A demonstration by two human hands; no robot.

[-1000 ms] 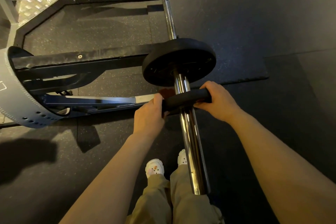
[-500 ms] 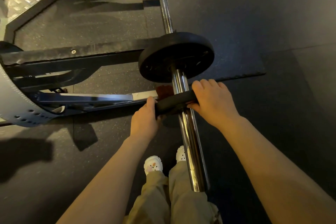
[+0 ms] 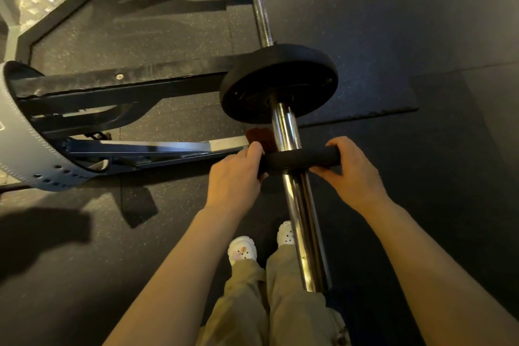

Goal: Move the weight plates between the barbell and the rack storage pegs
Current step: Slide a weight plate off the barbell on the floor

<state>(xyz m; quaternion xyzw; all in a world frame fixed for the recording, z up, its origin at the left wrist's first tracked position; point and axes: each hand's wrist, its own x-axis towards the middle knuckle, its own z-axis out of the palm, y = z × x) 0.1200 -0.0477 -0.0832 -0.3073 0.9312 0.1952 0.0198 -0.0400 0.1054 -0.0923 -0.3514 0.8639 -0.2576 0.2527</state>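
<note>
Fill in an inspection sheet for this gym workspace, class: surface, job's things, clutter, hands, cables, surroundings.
Surface: dark speckled rubber floor, with a raised floor mat under the bar's loaded end.
Job's things: large weight plate seated on the chrome barbell sleeve; small weight plate threaded on the sleeve, apart from the large one.
Clutter: grey lifting belt hung on the rack.
Hands: left hand and right hand each grip an edge of the small plate.
Cables: nothing seen.
Surroundings: black rack frame; person's white clogs.
</note>
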